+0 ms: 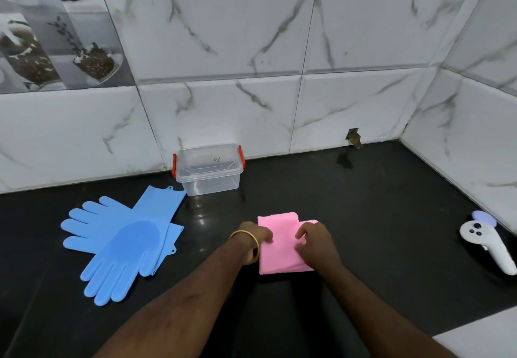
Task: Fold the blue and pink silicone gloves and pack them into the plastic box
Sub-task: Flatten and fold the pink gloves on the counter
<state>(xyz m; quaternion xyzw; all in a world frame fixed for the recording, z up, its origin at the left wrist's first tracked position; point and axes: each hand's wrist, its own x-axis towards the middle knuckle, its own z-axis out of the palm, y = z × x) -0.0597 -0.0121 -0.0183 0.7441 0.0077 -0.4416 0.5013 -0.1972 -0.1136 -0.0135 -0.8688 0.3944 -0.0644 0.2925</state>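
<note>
Two hands, left (256,236) and right (313,238), fingers curled, pressing folded pink gloves (277,243); box (208,173) open at 11 o'clock, nearer left; blue gloves (120,245) unfolded, 9 o'clock.

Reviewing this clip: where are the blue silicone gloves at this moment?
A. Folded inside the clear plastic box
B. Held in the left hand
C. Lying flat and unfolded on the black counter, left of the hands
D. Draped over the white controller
C: the blue silicone gloves lie spread, fingers out, on the black counter, while both hands press the folded pink silicone gloves; the clear plastic box holds nothing.
</note>
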